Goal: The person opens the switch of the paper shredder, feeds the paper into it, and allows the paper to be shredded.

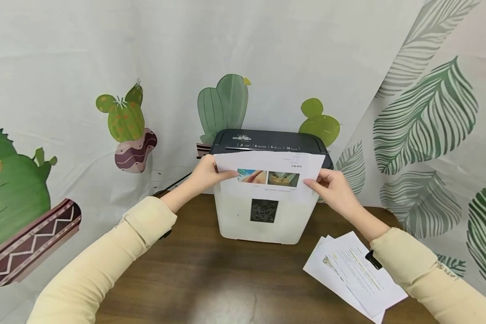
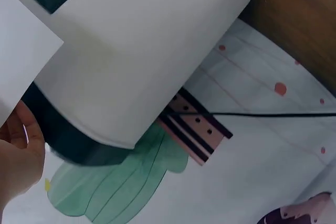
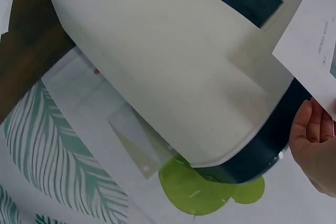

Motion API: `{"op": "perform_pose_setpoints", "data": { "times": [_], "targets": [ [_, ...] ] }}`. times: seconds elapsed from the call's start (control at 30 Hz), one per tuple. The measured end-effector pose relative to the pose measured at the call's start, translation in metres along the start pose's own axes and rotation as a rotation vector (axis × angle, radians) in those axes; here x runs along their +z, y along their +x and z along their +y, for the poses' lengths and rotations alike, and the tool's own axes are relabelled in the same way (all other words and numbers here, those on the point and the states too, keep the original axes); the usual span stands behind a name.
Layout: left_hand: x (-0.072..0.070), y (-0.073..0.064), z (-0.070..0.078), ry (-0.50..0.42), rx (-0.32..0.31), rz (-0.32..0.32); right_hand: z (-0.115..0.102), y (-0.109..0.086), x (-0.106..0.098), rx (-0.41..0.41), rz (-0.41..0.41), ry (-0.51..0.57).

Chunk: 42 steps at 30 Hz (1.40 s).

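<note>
If you start at the far left, you've got a white curtain (image 1: 178, 40) with what I count as four cactus prints (image 1: 125, 119), three left of the shredder's middle and one behind its right side. One cream left sleeve (image 1: 117, 243) reaches up over the brown table (image 1: 174, 279), and one black cord (image 1: 176, 183) runs just beyond that wrist. Next is the left hand (image 1: 208, 174), nearly closed, pinching the left edge of a sheet (image 1: 268, 177), thumb on the near face and fingers curled behind.

That one sheet has two photos (image 1: 283, 179) side by side, and it's held up against the top front of one shredder (image 1: 232, 216), dark lid, white bin, one small dark window (image 1: 264, 210) below the paper. Can't tell if its far edge is in the slot. Then the right hand (image 1: 333, 186) has the right edge in a matching pinch, also nearly closed.

Below the one right sleeve (image 1: 408, 265), at least two loose papers (image 1: 356, 270) overlap on the table. Several leaf prints (image 1: 426, 117) fill the far right.
</note>
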<state>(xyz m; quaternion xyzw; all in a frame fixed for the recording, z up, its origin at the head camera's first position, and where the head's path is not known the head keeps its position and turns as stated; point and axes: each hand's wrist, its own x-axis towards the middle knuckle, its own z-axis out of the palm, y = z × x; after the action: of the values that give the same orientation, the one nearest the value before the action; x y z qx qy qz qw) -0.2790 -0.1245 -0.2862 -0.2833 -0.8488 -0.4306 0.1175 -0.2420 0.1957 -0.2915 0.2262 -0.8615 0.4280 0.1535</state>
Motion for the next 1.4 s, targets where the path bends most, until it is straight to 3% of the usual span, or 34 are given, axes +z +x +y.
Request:
{"op": "perform_pose_setpoints", "data": {
  "times": [0.33, 0.53, 0.73, 1.0, 1.2, 1.4],
  "targets": [
    [-0.029, 0.019, 0.013, -0.014, -0.028, -0.032, -0.016, 0.022, -0.011, -0.007, 0.016, 0.010],
    [-0.042, 0.029, 0.024, -0.015, -0.011, -0.030, -0.022, 0.032, -0.018, -0.028, 0.028, 0.002],
    [-0.045, 0.038, 0.028, 0.058, -0.024, -0.003, -0.023, 0.038, -0.025, -0.043, 0.076, -0.029],
    [-0.053, 0.056, 0.035, 0.108, -0.045, 0.115, -0.022, 0.060, -0.028, -0.120, 0.126, -0.084],
    [-0.049, 0.068, 0.035, 0.134, -0.047, 0.186, -0.019, 0.071, -0.030, -0.122, 0.154, -0.154],
    [-0.038, 0.074, 0.027, 0.197, -0.005, 0.221, -0.007, 0.077, -0.027, -0.109, 0.176, -0.218]
  ]
}}
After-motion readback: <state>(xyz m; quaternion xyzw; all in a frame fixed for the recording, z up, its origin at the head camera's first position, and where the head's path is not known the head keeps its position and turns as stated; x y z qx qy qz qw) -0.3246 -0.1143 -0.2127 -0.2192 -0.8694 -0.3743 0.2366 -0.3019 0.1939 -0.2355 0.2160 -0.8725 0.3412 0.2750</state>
